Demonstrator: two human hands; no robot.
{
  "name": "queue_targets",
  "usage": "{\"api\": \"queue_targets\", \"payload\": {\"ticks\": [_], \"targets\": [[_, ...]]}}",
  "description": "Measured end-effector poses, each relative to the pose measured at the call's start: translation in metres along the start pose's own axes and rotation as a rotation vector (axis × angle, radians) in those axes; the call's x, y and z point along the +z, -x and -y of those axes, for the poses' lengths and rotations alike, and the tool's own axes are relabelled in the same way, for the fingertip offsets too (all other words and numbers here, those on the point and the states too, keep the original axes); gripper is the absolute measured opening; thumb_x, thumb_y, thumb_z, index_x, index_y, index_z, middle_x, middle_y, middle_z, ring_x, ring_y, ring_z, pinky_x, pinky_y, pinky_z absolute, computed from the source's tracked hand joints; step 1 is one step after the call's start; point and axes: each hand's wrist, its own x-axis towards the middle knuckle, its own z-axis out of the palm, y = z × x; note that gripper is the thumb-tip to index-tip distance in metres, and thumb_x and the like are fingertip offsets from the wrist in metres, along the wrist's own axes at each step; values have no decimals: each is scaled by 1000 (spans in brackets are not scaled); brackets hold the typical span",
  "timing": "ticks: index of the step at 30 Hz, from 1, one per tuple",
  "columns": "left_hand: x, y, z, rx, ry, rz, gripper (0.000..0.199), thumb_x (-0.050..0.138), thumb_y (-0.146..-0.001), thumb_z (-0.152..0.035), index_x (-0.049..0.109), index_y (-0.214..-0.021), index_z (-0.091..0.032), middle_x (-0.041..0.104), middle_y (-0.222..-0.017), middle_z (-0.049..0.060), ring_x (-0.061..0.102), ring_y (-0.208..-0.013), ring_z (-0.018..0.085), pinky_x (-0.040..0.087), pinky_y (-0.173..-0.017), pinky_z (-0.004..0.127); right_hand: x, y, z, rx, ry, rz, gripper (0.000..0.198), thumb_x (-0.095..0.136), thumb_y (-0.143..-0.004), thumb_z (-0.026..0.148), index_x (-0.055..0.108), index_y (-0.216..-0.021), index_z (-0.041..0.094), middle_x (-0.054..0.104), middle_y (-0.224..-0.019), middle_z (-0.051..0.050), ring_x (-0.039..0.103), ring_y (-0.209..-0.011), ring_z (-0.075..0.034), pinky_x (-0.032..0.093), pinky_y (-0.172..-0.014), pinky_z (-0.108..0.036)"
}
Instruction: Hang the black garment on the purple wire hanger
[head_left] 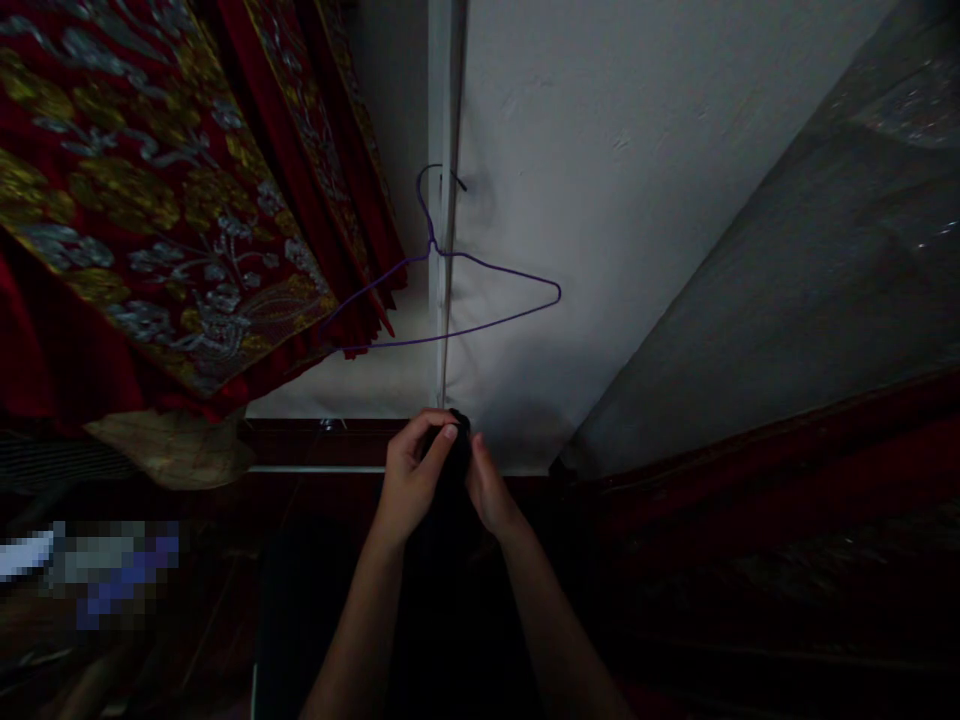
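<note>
Pinching the edge of a dark, bunched item (454,462) between the thumb and forefinger of my left hand (409,475), I hold it below the purple hanger (433,246). My left fingers are closed down on it; my right hand (489,490) sits just beside it with the thumb raised, and I cannot tell whether those fingers grip it or only rest near it. The item is too dark for me to say what it is. The hanger's hook is at a white upright bar (450,90), which runs above and below it. Left of the hanger, a red cloth (180,190) with gold and silver embroidery meets its left end. Right of the hanger are a pale wall (622,130) and, farther out, a glinting grey sheet (840,220).
</note>
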Motion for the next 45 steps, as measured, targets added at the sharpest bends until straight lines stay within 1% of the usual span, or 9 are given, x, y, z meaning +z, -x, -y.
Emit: {"api": "queue_targets", "payload": {"ticks": [5,9,12,15,21,27,33,37,45], "targets": [[-24,-24,-12,179,-160,-61,22,64,-94,-43,72,-94,-22,68,-102,7,63,-104,23,50,-95,34,2,-25,54,60,109,400,37,73,-82,56,72,-93,20,69,-82,-1,65,-76,-18,52,-70,-29],[-50,-28,0,39,-129,138,42,51,-98,-58,73,-107,-23,72,-104,9,67,-101,25,54,-91,36,-9,-58,100,39,284,587,26,77,-79,42,72,-80,16,64,-65,1,52,-55,-11,40,-48,-22],[-67,-20,14,67,-337,370,32,58,-96,-50,76,-96,-23,75,-92,8,70,-86,25,57,-79,34,-16,-80,133,-35,413,656,22,83,-72,33,70,-67,16,62,-57,2,50,-50,-10,35,-44,-21],[-89,-13,22,143,-646,546,22,62,-95,-41,76,-93,-25,76,-90,8,72,-84,26,56,-77,34,-20,-100,154,-174,441,564,8,81,-66,14,74,-69,16,70,-67,0,61,-63,-14,45,-58,-24],[-151,-22,26,93,-890,455,21,65,-91,-42,76,-100,-26,78,-87,8,74,-76,27,53,-69,31,-31,-139,124,-399,457,195,24,67,-75,7,79,-90,21,77,-96,-2,69,-93,-19,47,-93,-34],[-177,-39,21,-42,-891,437,27,58,-91,-43,72,-80,-23,74,-78,7,69,-69,24,48,-65,29,-54,-156,75,-288,518,91,13,63,-78,18,75,-78,19,75,-78,-1,66,-73,-18,48,-76,-31],[-180,-72,1,-307,-960,594,35,52,-89,-49,64,-72,-21,71,-77,6,66,-76,26,47,-72,33,-75,-147,90,-255,672,172,11,61,-74,26,67,-69,18,65,-66,1,59,-67,-17,42,-65,-28],[-180,-106,-18,-103,-926,479,36,54,-88,-53,65,-75,-21,69,-89,6,65,-86,25,48,-83,35,-79,-143,99,-228,725,146,21,64,-76,37,63,-65,19,64,-66,-1,58,-66,-18,41,-62,-29],[-139,-135,-50,340,-944,274,46,54,-95,-49,59,-61,-19,47,-78,2,53,-77,19,41,-73,32,-72,-141,91,-189,666,127,24,62,-78,38,61,-64,20,57,-60,0,55,-61,-16,39,-58,-29]]}}
